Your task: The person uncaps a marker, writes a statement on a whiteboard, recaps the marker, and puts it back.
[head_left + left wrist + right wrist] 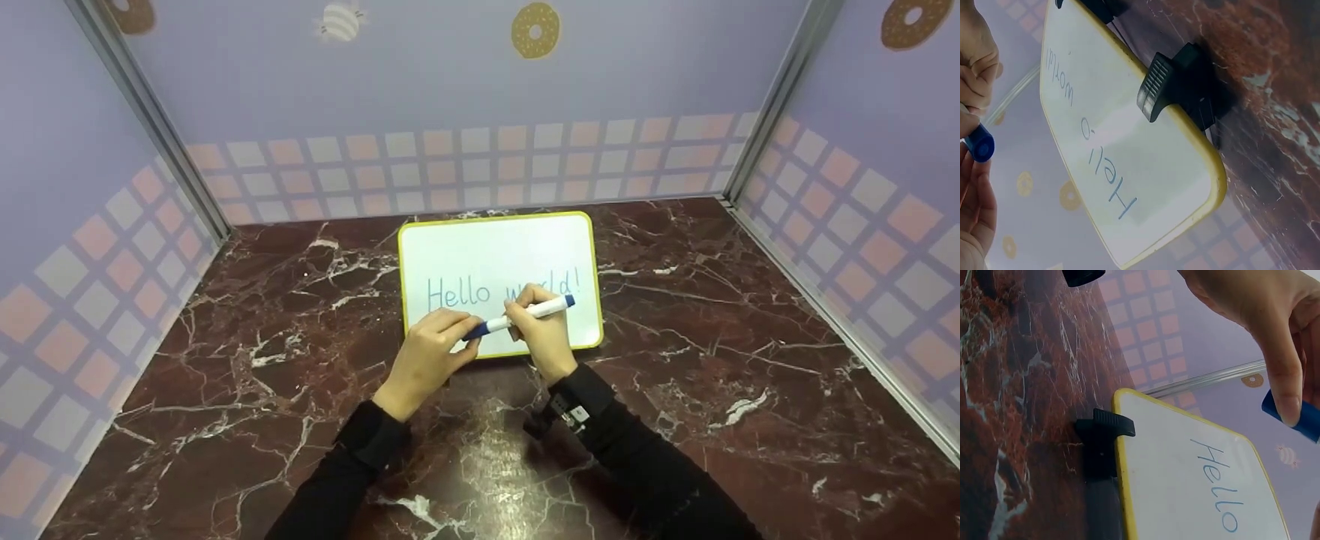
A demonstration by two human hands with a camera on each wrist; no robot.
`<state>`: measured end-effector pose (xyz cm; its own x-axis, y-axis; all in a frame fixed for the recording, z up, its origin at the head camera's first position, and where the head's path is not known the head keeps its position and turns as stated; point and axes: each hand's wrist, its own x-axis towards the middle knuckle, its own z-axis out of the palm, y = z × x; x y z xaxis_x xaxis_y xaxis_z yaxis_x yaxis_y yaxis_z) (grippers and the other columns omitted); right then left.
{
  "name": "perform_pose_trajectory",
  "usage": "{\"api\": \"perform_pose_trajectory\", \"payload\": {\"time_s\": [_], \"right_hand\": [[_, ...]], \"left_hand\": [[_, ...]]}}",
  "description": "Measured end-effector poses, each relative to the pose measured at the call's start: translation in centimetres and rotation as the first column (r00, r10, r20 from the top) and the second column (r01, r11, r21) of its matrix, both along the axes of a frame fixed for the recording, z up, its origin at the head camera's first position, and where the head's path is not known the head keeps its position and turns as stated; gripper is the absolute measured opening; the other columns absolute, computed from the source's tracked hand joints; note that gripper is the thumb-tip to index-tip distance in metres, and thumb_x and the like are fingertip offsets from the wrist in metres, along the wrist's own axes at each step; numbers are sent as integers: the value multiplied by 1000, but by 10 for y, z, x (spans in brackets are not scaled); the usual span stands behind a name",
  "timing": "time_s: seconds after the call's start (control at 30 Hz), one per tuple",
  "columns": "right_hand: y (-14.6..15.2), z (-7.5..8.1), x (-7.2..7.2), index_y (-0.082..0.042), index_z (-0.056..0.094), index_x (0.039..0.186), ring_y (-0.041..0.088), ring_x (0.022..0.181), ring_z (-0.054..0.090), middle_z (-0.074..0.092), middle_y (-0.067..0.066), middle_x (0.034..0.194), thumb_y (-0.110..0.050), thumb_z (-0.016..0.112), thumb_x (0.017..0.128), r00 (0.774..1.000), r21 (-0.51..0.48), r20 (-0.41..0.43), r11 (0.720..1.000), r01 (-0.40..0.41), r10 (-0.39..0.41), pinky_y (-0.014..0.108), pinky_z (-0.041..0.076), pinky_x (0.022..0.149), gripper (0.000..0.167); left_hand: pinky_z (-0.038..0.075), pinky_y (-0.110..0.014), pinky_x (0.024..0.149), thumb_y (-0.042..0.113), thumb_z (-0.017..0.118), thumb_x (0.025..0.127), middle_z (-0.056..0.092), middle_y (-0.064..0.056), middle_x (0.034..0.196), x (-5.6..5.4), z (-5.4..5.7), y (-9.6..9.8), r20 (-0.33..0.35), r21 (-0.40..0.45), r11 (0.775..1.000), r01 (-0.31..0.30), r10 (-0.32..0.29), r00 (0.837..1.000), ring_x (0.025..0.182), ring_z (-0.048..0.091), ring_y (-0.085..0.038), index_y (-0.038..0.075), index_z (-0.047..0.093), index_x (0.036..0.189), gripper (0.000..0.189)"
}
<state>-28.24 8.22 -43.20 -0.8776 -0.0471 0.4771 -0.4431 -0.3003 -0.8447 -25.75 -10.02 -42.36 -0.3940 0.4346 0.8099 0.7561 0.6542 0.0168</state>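
Note:
A whiteboard marker (553,307) with a white barrel and blue ends is held between both hands, in front of the whiteboard (487,244). My left hand (424,358) pinches its blue cap (1297,417) between thumb and fingers. The white barrel is gripped by my right hand (546,339), whose fingers curl round it. In the head view the cap meets the barrel in one line. The yellow-framed board leans back and carries "Hello world!" in blue writing. Both hands overlap its lower part in the head view, and the right one covers some letters of "world".
Black clips (1157,87) grip the board's lower edge and prop it on the dark red marbled table (247,420). Behind stands a lilac back wall (435,82) with pink and white squares; similar walls close off both sides.

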Motion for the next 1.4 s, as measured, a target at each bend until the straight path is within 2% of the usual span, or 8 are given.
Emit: {"api": "perform_pose_trajectory", "payload": {"time_s": [0.3, 0.57, 0.77, 0.87, 1.0, 1.13, 1.23, 1.4], "right_hand": [[0, -2, -3, 10, 39, 68, 8, 44, 45, 50, -5, 53, 7, 59, 90, 999, 49, -37, 999, -22, 24, 18, 35, 46, 30], [7, 3, -5, 1, 51, 75, 9, 49, 50, 56, -1, 61, 1, 62, 93, 996, 106, -45, 991, -77, 82, 20, 38, 47, 21], [19, 12, -13, 9, 59, 104, 9, 77, 62, 66, 6, 92, 4, 70, 86, 969, 139, -213, 977, 159, -128, 21, 51, 65, 22], [26, 14, -17, 3, 65, 109, 15, 95, 64, 69, 13, 100, 0, 80, 79, 875, 229, -422, 906, 355, -236, 24, 51, 84, 34], [31, 13, -22, -6, 72, 108, 27, 108, 59, 71, 11, 106, -13, 90, 69, 658, 328, -721, 731, 599, -216, 38, 45, 100, 43], [30, 10, -23, -12, 74, 107, 30, 109, 59, 71, 6, 107, -20, 92, 66, 473, 329, -875, 590, 738, -104, 44, 46, 95, 46], [28, 7, -23, -14, 75, 106, 27, 105, 61, 72, 4, 105, -22, 92, 66, 394, 314, -918, 526, 790, -43, 42, 48, 90, 44], [23, 2, -21, -16, 76, 102, 22, 98, 64, 72, 1, 102, -20, 90, 68, 310, 284, -951, 447, 848, 16, 38, 50, 85, 37]], "left_hand": [[60, -29, 77, 1, 83, 73, 73, -7, 90, 0, 2, -4, 77, 1, 999, 39, -39, 996, 84, 69, -21, 3, 77, 94, 22], [60, -28, 78, 1, 84, 71, 73, -8, 90, -4, 2, -7, 49, 22, 999, 32, -33, 998, 83, 68, -21, 3, 76, 94, 24], [61, -29, 76, 1, 82, 75, 72, -7, 91, -8, 4, -17, 75, 62, 998, -15, 11, 997, 83, 69, -20, 3, 77, 96, 22], [61, -30, 75, 1, 81, 75, 72, -8, 91, -9, 5, -20, 68, 57, 997, -51, 47, 997, 83, 69, -21, 3, 77, 96, 22], [60, -32, 75, 1, 82, 74, 72, -8, 91, -10, 5, -22, 24, 10, 995, -96, 96, 995, 82, 68, -22, 2, 76, 95, 21], [59, -34, 75, 1, 82, 73, 72, -9, 91, -10, 4, -21, -3, -24, 993, -117, 117, 993, 82, 68, -23, 2, 76, 94, 22], [59, -34, 75, 0, 82, 72, 72, -9, 91, -9, 4, -20, -10, -43, 991, -129, 129, 992, 81, 68, -23, 2, 76, 93, 22], [59, -33, 76, 2, 81, 73, 72, -9, 90, -7, 5, -19, -13, -74, 986, -149, 149, 989, 81, 68, -23, 2, 76, 93, 21]]}}
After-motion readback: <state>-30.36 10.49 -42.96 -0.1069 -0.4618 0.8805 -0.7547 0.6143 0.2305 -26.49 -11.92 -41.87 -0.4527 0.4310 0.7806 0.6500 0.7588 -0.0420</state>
